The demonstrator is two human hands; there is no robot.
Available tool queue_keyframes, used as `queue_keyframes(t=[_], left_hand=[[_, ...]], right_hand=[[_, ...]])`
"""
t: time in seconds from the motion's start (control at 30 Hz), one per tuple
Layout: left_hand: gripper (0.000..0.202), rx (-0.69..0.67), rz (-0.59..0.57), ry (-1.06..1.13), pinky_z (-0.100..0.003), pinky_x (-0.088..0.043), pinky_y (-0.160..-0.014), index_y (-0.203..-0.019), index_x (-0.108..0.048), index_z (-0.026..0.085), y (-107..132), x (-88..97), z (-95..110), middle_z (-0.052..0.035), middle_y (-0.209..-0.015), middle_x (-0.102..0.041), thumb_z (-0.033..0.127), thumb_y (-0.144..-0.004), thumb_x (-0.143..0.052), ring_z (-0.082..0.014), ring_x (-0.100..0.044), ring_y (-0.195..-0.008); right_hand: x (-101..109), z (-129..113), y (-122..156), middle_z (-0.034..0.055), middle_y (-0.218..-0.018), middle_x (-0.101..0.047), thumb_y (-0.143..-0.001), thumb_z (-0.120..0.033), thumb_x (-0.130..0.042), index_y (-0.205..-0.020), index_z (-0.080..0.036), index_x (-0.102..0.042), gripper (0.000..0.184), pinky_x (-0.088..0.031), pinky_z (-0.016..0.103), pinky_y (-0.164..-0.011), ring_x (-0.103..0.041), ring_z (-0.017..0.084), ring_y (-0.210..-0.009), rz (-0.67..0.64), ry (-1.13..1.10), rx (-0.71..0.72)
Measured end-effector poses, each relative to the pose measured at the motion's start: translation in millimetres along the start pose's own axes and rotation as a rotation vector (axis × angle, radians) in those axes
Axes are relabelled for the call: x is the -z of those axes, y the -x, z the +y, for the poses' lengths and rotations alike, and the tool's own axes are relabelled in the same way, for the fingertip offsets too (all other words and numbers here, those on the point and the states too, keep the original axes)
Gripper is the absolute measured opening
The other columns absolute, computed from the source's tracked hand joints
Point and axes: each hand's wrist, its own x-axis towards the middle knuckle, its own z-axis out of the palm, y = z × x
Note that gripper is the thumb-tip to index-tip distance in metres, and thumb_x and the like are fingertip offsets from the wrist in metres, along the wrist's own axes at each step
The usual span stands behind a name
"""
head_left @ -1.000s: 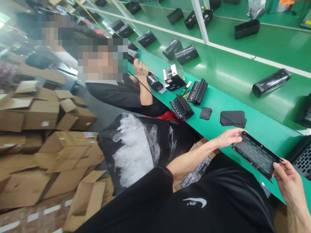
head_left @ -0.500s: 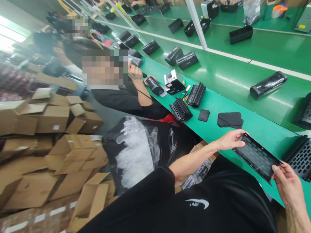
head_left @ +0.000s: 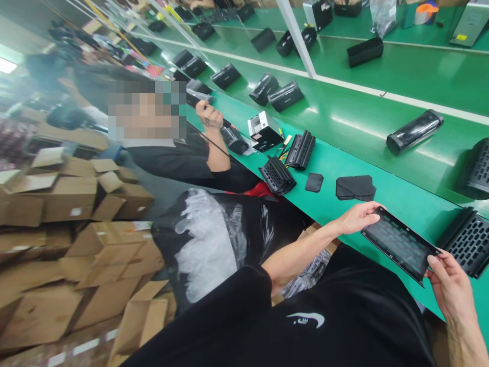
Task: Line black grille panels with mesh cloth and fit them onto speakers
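I hold a flat black perforated grille panel (head_left: 399, 243) by its two ends, just above the near edge of the green bench (head_left: 344, 168). My left hand (head_left: 359, 216) pinches the panel's left corner. The panel's right end is gripped by my right hand (head_left: 453, 288), thumb on top. A second black slotted grille (head_left: 464, 242) lies on the bench right behind the panel.
A stack of black fabric pieces (head_left: 355, 187) and a single black square (head_left: 314, 182) lie on the bench. Further left sit black housings (head_left: 277, 175) near a co-worker's hand (head_left: 208, 114). Speaker bodies (head_left: 414, 131) lie on the conveyor. A plastic-lined bag (head_left: 214, 239) and cardboard boxes (head_left: 76, 224) stand at left.
The view has shifted slightly; the panel stays held in both hands in nearly the same place. The co-worker's hand has moved a little above the bench.
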Motion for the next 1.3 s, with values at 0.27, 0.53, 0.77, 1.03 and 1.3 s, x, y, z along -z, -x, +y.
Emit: queue_keyframes(t=[0.27, 0.53, 0.77, 1.03, 1.3], left_hand=[[0.072, -0.023, -0.030, 0.001, -0.031, -0.049, -0.093, -0.129, -0.067, 0.012, -4, 2.9, 3, -0.0090, -0.106, -0.072, 0.066, -0.083, -0.079, -0.0187, -0.066, -0.096], [0.069, -0.048, -0.080, 0.081, -0.031, -0.049, -0.092, -0.132, -0.068, 0.015, -7, 9.2, 1, -0.0100, -0.110, -0.071, 0.056, -0.080, -0.087, -0.0185, -0.066, -0.097], [0.069, -0.050, -0.096, 0.074, -0.029, -0.049, -0.092, -0.136, -0.067, 0.016, -10, 12.4, -2, -0.0102, -0.113, -0.072, 0.054, -0.082, -0.085, -0.0179, -0.067, -0.099], [0.066, -0.046, -0.101, 0.125, -0.029, -0.049, -0.094, -0.136, -0.069, 0.018, -16, 15.2, -1, -0.0110, -0.121, -0.073, 0.048, -0.081, -0.088, -0.0186, -0.067, -0.104], [0.092, -0.038, -0.168, 0.701, -0.040, -0.054, -0.094, -0.140, -0.066, 0.025, -34, -2.1, -33, -0.0147, -0.128, -0.073, 0.071, -0.064, -0.091, -0.0280, -0.071, -0.110]], right_hand=[[-3, -5, 3, -0.0061, -0.072, -0.062, -0.063, -0.043, -0.100, -0.098, -0.022, -0.070, 0.050, -0.048, 0.020, -0.057, -0.058, 0.010, -0.058, 0.020, 0.000, -0.002], [-7, -11, 4, -0.0049, -0.074, -0.065, -0.057, -0.044, -0.103, -0.097, -0.022, -0.071, 0.055, -0.049, 0.019, -0.057, -0.058, 0.009, -0.059, 0.049, -0.023, -0.012], [-10, -17, 7, -0.0043, -0.076, -0.065, -0.059, -0.044, -0.102, -0.098, -0.023, -0.073, 0.054, -0.050, 0.020, -0.058, -0.059, 0.010, -0.061, 0.051, -0.029, -0.003], [-11, -19, 8, -0.0048, -0.075, -0.065, -0.058, -0.043, -0.102, -0.098, -0.022, -0.072, 0.055, -0.049, 0.019, -0.057, -0.059, 0.009, -0.060, 0.069, -0.036, 0.006], [-35, -26, -1, -0.0072, -0.076, -0.062, -0.056, -0.040, -0.103, -0.092, -0.024, -0.065, 0.056, -0.048, 0.018, -0.054, -0.055, 0.007, -0.058, 0.084, -0.259, -0.045]])
